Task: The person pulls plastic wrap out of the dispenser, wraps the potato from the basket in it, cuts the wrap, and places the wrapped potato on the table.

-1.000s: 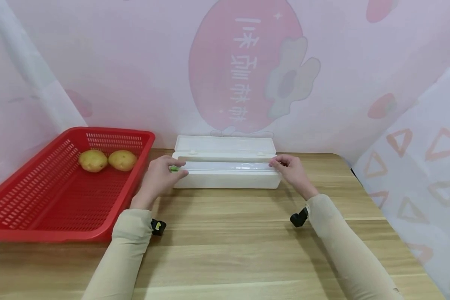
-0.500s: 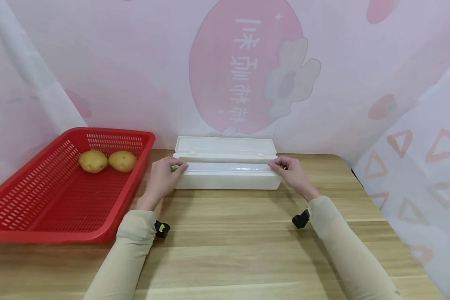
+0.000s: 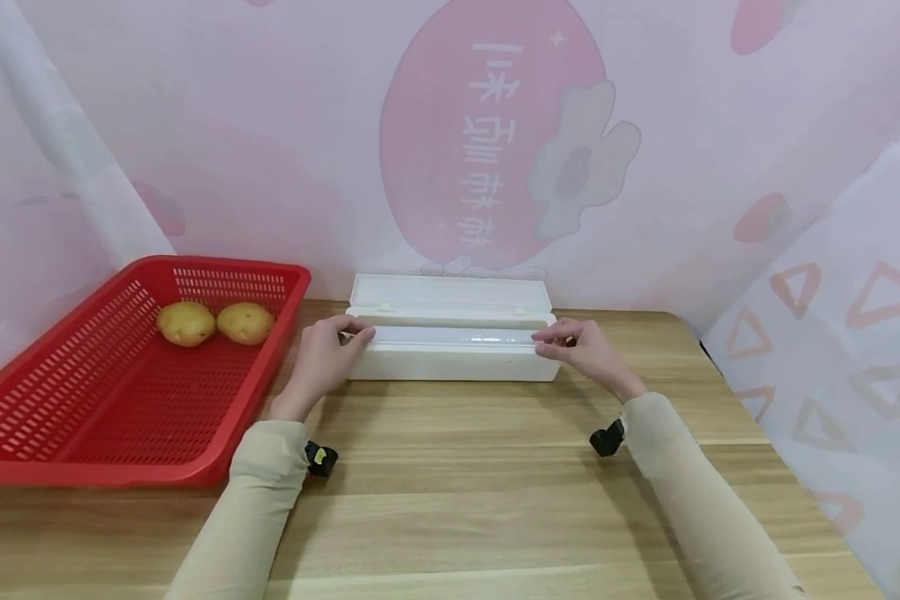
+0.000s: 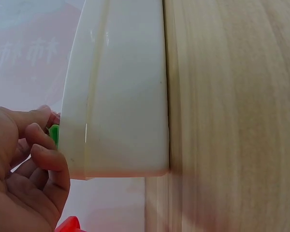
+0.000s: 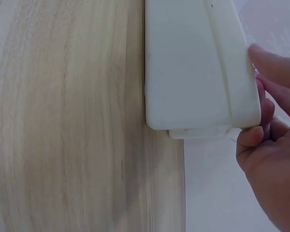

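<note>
On the table stands a long white cling film box (image 3: 450, 363), its lid (image 3: 450, 292) raised at the back. A roll of cling film (image 3: 450, 335) lies inside, shining near its right end. My left hand (image 3: 326, 357) pinches the film's edge at the left end between thumb and index finger. A green part (image 4: 54, 134) shows beside those fingers in the left wrist view. At the right end, my right hand (image 3: 588, 352) has thumb and index finger slightly apart. Its thumb touches the front rim, and its other fingers curl by the box's end in the right wrist view.
Left of the box is a red plastic basket (image 3: 221, 462) with slotted sides, holding two potatoes (image 3: 186, 323). The wooden table (image 3: 457, 500) runs back to a pink patterned cloth wall (image 3: 307, 167) close behind the box.
My left thumb has risen to meet the index finger on the film. My right fingertips, together half a second ago, have parted, with the thumb lower on the front rim.
</note>
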Tool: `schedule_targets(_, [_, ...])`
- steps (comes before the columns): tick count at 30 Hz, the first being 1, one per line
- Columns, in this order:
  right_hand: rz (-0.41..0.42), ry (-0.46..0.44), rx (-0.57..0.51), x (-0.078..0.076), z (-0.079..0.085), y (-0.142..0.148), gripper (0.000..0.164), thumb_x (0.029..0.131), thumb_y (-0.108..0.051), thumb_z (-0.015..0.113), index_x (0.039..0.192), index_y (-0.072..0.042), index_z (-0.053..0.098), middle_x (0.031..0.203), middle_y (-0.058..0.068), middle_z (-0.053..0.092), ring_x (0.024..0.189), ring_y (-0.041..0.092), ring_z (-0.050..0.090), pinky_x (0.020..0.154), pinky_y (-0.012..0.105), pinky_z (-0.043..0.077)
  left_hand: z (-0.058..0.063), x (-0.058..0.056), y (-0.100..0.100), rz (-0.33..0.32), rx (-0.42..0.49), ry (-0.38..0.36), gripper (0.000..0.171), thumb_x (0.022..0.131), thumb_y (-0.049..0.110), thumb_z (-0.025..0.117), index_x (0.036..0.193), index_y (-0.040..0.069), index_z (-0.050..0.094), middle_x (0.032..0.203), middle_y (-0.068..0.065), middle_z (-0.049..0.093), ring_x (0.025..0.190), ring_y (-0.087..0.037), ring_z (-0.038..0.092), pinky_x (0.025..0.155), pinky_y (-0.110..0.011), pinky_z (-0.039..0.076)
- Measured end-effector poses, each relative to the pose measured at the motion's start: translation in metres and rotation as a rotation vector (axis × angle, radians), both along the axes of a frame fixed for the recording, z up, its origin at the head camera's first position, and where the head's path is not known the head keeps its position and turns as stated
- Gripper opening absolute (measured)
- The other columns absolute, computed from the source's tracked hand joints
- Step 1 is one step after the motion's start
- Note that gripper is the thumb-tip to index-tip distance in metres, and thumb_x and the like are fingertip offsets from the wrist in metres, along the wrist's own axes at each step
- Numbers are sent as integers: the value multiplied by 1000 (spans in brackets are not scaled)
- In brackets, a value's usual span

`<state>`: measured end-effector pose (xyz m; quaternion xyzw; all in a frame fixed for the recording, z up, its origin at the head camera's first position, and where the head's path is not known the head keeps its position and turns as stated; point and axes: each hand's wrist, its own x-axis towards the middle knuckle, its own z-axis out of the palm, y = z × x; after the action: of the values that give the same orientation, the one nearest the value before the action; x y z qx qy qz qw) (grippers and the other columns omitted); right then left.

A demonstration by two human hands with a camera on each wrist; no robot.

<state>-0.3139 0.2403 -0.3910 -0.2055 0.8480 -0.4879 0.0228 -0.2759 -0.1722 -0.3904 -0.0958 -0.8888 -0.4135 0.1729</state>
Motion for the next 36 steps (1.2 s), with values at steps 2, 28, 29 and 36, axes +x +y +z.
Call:
schedule_targets(2, [-8,13,-5,1,3,-3,18,90,-18,74,104,-6,76,90,13,62,71,21,45,59,26,37,0,0,0,-4,1,-14,15,95,21,68,97,6,72,90,-7,70,75,-22,55,66,-36,44])
schedule_targets(28, [-91,35,-46,-14,-3,-6,17,93,-6,69,105,6,72,94,18,69,72,19,51,58,22,40,4,4,1,60,106,-28,14,92,19,72,100,8,75,87,-5,69,73,-22,53,61,-32,44])
schedule_targets(29, [-98,35,-53,-14,-3,-6,17,93,-7,69,104,5,72,93,17,69,71,17,51,58,22,40,4,3,1,61,98,-13,14,93,19,71,100,7,75,86,-5,69,73,-21,53,60,-32,44])
schedule_targets(36, [-130,77,-101,-14,6,-4,18,92,-17,72,100,-2,76,95,11,72,74,21,54,62,24,45,10,-2,6,99,76,42,14,94,20,69,99,9,75,85,-3,69,71,-19,55,59,-33,44])
